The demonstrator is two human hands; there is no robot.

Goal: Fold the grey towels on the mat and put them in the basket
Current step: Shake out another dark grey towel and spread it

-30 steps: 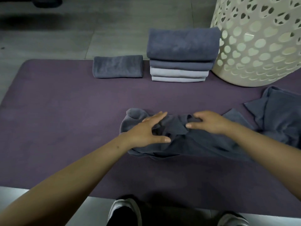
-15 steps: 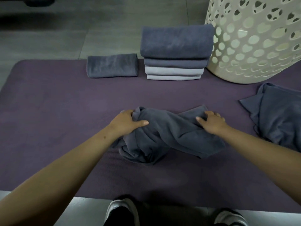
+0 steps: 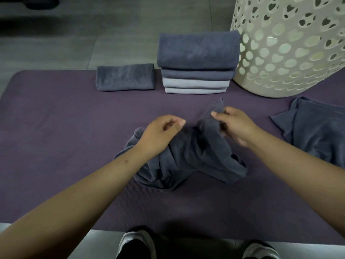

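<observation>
Crumpled dark grey towel (image 3: pixel 188 157) mid purple ribbed mat (image 3: pixel 56 131), right hand (image 3: pixel 235 126) pinching its raised corner, left hand (image 3: pixel 158 135) gripping its left edge, bare mat leftward, cream heart-perforated basket (image 3: pixel 291 53) far right.

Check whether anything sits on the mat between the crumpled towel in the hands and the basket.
Nothing visible blocks it. The crumpled towel, pinched by the right hand, faces bare mat up to the basket. The folded stack stands left of that line, the loose towel right.
</observation>
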